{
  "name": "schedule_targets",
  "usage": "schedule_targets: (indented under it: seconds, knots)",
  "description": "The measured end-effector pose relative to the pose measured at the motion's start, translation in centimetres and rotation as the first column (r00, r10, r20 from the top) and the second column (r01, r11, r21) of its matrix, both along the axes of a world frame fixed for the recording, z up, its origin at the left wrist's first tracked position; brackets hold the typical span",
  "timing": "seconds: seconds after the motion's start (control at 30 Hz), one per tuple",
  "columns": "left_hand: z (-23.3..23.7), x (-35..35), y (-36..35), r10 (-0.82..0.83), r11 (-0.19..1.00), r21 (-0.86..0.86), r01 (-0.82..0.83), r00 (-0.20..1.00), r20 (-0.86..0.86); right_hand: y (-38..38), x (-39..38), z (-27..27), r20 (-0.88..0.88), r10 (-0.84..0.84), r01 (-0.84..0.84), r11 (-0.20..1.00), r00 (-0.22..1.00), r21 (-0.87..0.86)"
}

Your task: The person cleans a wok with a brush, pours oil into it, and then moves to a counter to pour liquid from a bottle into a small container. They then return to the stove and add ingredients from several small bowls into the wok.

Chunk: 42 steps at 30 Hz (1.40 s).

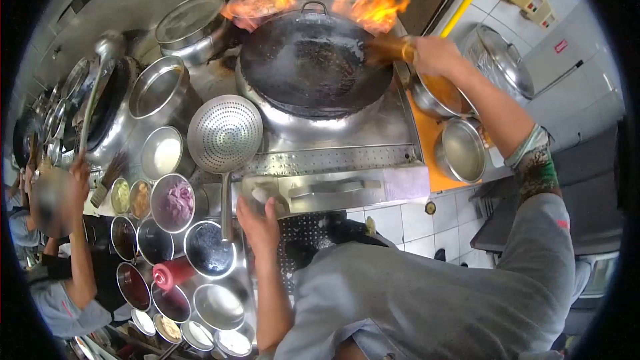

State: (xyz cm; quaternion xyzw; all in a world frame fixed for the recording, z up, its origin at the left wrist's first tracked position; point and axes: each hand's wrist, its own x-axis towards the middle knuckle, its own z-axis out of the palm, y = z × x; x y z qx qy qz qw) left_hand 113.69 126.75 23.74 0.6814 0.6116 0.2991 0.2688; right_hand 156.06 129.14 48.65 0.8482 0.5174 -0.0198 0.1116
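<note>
Steel tabletop; our right fingers grasp blurred brown brush over round black metal wok; our left fingers released, near perforated steel strainer.

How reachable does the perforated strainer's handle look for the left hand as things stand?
Probably yes: the left hand is close beside the handle of the perforated strainer, and nothing visible seems to block the way.
</note>
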Motion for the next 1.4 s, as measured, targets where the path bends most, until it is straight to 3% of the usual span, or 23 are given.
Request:
schedule_targets:
  seconds: [0.07, 0.13, 0.2, 0.27, 0.33, 0.4, 0.47, 0.53, 0.57, 0.63, 0.67, 0.7, 0.73, 0.8, 0.87, 0.93, 1.0, 1.07, 1.13, 1.2, 1.27, 1.33, 1.4]
  knots:
    - [-0.1, 0.0, 0.3, 0.070, 0.985, -0.162, -0.064, 0.997, 0.031, 2.8, 1.1, 1.1, 0.185, 0.037, -0.043, 0.999, 0.982, 0.033]
    - [-0.7, 0.1, 0.5, 0.129, 0.962, -0.250, -0.110, 0.990, 0.059, 3.2, 1.7, 1.5, 0.118, 0.136, -0.154, 0.975, 0.984, 0.162]
    - [-0.7, 0.5, 1.2, 0.082, 0.944, -0.328, 0.045, 0.929, 0.361, 3.8, 2.1, 0.8, -0.024, 0.384, -0.384, 0.923, 0.923, 0.002]
    - [-3.1, 0.4, 1.4, 0.056, 0.964, -0.264, 0.018, 0.961, 0.271, 5.8, 1.0, -1.6, -0.098, 0.365, -0.374, 0.921, 0.926, -0.112]
    - [-3.3, 0.5, 2.1, 0.029, 0.980, -0.197, 0.006, 0.984, 0.177, 10.3, 2.0, -8.7, 0.092, 0.365, -0.365, 0.931, 0.926, -0.020]
    - [-1.5, 0.7, 2.5, 0.118, 0.899, -0.438, -0.018, 0.972, 0.203, 12.8, 0.3, -9.1, -0.017, 0.276, -0.275, 0.960, 0.961, 0.045]
    - [0.1, -0.8, 1.6, 0.163, 0.845, -0.533, -0.031, 0.966, 0.201, 12.7, 2.1, -9.1, 0.015, 0.347, -0.348, 0.936, 0.938, 0.046]
    - [3.6, -1.6, -1.1, 0.420, 0.795, -0.578, -0.186, 0.856, 0.302, 11.0, 5.6, -7.6, -0.022, 0.434, -0.434, 0.901, 0.901, -0.018]
    - [4.4, -1.8, -1.3, 0.418, 0.805, -0.561, -0.190, 0.854, 0.309, 11.6, 6.6, -7.6, -0.014, 0.439, -0.439, 0.899, 0.899, 0.001]
    - [5.6, -1.9, -2.5, 0.677, 0.693, -0.721, 0.008, 0.335, 0.655, 12.3, 7.9, -9.6, 0.042, 0.442, -0.444, 0.891, 0.896, 0.094]
    - [5.4, -1.1, -1.9, 0.667, 0.705, -0.709, 0.001, 0.339, 0.663, 13.9, 7.5, -12.6, 0.011, 0.377, -0.372, 0.909, 0.926, 0.187]
    - [5.0, 0.3, -1.0, 0.652, 0.731, -0.671, 0.122, 0.165, 0.740, 15.5, 6.6, -14.6, -0.081, 0.341, -0.320, 0.926, 0.937, 0.203]
    - [5.0, 1.9, 0.0, 0.625, 0.763, -0.604, 0.232, -0.022, 0.781, 15.0, 5.1, -15.7, -0.167, 0.416, -0.331, 0.863, 0.894, 0.381]
    - [6.9, 4.9, 1.0, 0.561, 0.798, -0.533, 0.283, -0.025, 0.827, 15.0, 4.0, -17.3, -0.250, 0.567, -0.390, 0.766, 0.785, 0.511]
    - [8.2, 6.7, 1.7, 0.599, 0.764, -0.603, 0.229, 0.094, 0.795, 14.9, 5.3, -14.9, -0.287, 0.544, -0.439, 0.824, 0.788, 0.358]
    - [7.8, 7.2, 2.7, 0.579, 0.757, -0.604, 0.251, 0.171, 0.797, 16.1, 5.8, -14.8, -0.271, 0.548, -0.445, 0.820, 0.791, 0.359]
    - [6.5, 8.3, 4.4, 0.557, 0.741, -0.608, 0.286, 0.244, 0.794, 17.1, 3.6, -15.1, -0.379, 0.445, -0.248, 0.849, 0.811, 0.467]
    - [6.2, 9.8, 6.2, 0.465, 0.697, -0.533, 0.479, 0.265, 0.845, 16.5, 0.4, -16.3, -0.370, 0.516, -0.261, 0.789, 0.772, 0.556]
    - [7.9, 12.4, 6.8, 0.525, 0.664, -0.618, 0.421, 0.326, 0.786, 14.5, -0.1, -15.1, -0.375, 0.628, -0.406, 0.752, 0.682, 0.520]
    - [9.5, 14.2, 7.7, 0.582, 0.632, -0.692, 0.351, 0.374, 0.722, 11.7, 2.5, -10.9, -0.463, 0.630, -0.592, 0.767, 0.624, 0.246]
    - [9.9, 15.3, 8.2, 0.602, 0.562, -0.735, 0.378, 0.423, 0.677, 7.4, 4.3, -5.8, -0.337, 0.664, -0.659, 0.737, 0.667, 0.149]
    - [9.5, 17.0, 8.9, 0.587, 0.557, -0.740, 0.376, 0.452, 0.672, 4.4, 4.0, -2.6, -0.278, 0.520, -0.551, 0.833, 0.807, -0.041]
    - [8.8, 17.8, 9.0, 0.561, 0.546, -0.743, 0.387, 0.490, 0.667, 5.8, 3.4, -5.1, -0.192, 0.423, -0.438, 0.898, 0.886, -0.045]
